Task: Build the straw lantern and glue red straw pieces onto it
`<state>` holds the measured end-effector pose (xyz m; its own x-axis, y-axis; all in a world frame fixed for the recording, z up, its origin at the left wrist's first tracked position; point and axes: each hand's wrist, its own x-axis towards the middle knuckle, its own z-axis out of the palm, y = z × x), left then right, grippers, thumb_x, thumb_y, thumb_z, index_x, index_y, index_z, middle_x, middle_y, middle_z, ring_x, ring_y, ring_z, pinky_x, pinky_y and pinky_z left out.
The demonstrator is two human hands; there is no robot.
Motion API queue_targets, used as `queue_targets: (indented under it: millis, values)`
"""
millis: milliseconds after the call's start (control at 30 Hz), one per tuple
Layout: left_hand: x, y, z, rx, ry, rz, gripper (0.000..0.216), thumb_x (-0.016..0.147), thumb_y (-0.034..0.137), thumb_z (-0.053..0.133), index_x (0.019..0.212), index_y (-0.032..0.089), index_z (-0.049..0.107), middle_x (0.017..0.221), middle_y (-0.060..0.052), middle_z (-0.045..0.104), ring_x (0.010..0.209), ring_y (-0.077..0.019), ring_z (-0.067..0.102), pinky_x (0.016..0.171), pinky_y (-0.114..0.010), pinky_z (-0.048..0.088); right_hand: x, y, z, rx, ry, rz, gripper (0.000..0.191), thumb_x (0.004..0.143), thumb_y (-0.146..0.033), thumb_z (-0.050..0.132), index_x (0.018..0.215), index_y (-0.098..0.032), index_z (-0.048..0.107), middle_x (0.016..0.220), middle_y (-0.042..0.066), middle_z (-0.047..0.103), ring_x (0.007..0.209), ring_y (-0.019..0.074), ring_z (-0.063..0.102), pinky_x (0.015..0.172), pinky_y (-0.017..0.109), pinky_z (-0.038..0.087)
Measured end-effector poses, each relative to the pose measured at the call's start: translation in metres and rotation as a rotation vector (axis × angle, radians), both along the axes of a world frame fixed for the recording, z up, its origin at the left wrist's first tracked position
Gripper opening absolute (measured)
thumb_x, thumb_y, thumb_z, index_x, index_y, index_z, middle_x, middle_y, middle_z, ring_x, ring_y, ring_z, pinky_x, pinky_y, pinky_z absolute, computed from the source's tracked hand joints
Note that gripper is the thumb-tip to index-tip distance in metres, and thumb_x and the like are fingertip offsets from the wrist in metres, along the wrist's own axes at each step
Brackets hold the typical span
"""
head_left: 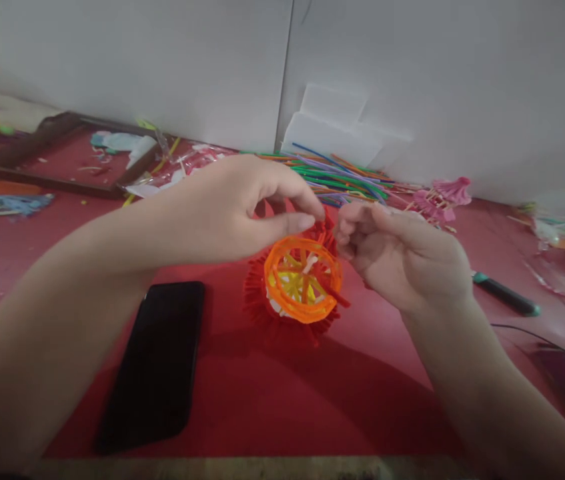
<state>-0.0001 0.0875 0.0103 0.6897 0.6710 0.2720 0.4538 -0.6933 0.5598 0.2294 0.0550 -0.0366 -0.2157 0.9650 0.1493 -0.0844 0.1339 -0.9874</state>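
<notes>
An orange ring (276,293) made of fuzzy pipe cleaners, with yellow and orange spokes and a pale stub at its middle, sits on a spiky red fringe (257,287) in front of me. My left hand (257,207) arches over its far left side, thumb and forefinger closed at a red pipe cleaner piece (325,228) behind the ring. Close by on the right is my right hand (402,257), palm partly turned up and fingers curled in. What its fingertips hold, if anything, is hidden.
A black phone (157,360) lies left of the ring on the red table (272,407). Coloured pipe cleaners (347,177) lie in a pile at the back, near a pink paper-like piece (449,193). A green-and-black handled tool (507,295) and a brown frame (57,179) flank the hands.
</notes>
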Motion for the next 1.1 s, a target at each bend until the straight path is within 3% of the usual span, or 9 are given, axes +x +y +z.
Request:
queue_targets:
  millis: [133,300,400,600,800,967,1100]
  values:
    - [0.006,-0.001,-0.005,0.023,-0.133,0.098,0.023,0.092,0.036,0.058,0.104,0.028,0.076,0.094,0.001,0.076,0.084,-0.0170,0.067,0.068,-0.026,0.049,0.001,0.000,0.002,0.035,-0.023,0.095,0.029,0.088,-0.047,0.056,0.099,-0.030,0.076,0.100,0.002,0.076,0.089,0.0210,0.069,0.074,0.038,0.057]
    - [0.011,-0.004,-0.007,0.002,-0.234,0.184,0.022,0.086,0.043,0.067,0.094,0.026,0.078,0.090,-0.001,0.077,0.074,-0.0162,0.066,0.058,-0.027,0.048,-0.003,-0.003,0.002,0.125,-0.069,0.034,0.034,0.089,-0.046,0.052,0.106,-0.028,0.075,0.113,0.003,0.076,0.101,0.0236,0.068,0.079,0.041,0.056]
    - [0.012,-0.002,-0.008,-0.024,-0.248,0.212,0.023,0.082,0.046,0.071,0.091,0.025,0.078,0.086,-0.001,0.077,0.073,-0.0171,0.066,0.060,-0.029,0.049,-0.006,-0.006,0.002,0.144,-0.053,0.051,0.034,0.089,-0.045,0.052,0.108,-0.029,0.075,0.118,0.003,0.074,0.109,0.0241,0.067,0.087,0.043,0.056]
    - [0.015,0.000,-0.009,0.013,-0.234,0.232,0.017,0.086,0.035,0.065,0.078,0.023,0.074,0.080,0.000,0.076,0.072,-0.0165,0.065,0.068,-0.031,0.048,-0.008,-0.009,0.001,0.166,-0.035,0.121,0.034,0.086,-0.045,0.061,0.115,-0.031,0.073,0.128,0.002,0.070,0.119,0.0257,0.064,0.102,0.049,0.051]
    - [0.018,-0.002,-0.011,-0.007,-0.237,0.229,0.019,0.090,0.031,0.059,0.080,0.023,0.072,0.081,-0.001,0.076,0.074,-0.0183,0.065,0.066,-0.032,0.047,-0.006,-0.011,-0.003,0.258,-0.081,0.171,0.038,0.089,-0.046,0.062,0.126,-0.036,0.067,0.140,-0.001,0.062,0.133,0.0256,0.054,0.112,0.052,0.043]
    - [0.018,-0.001,-0.014,0.010,-0.240,0.218,0.019,0.092,0.031,0.052,0.079,0.023,0.064,0.081,-0.002,0.071,0.074,-0.0186,0.061,0.066,-0.033,0.045,-0.006,-0.012,-0.004,0.302,-0.090,0.185,0.037,0.091,-0.047,0.061,0.126,-0.038,0.066,0.136,-0.002,0.064,0.131,0.0248,0.055,0.111,0.052,0.045]
    - [0.016,0.002,-0.016,-0.001,-0.270,0.294,0.023,0.095,0.035,0.044,0.076,0.024,0.052,0.076,-0.002,0.058,0.072,-0.0181,0.052,0.065,-0.034,0.039,-0.005,-0.007,-0.002,0.229,-0.040,0.024,0.028,0.088,-0.041,0.066,0.115,-0.033,0.073,0.124,0.001,0.071,0.116,0.0218,0.064,0.104,0.045,0.052]
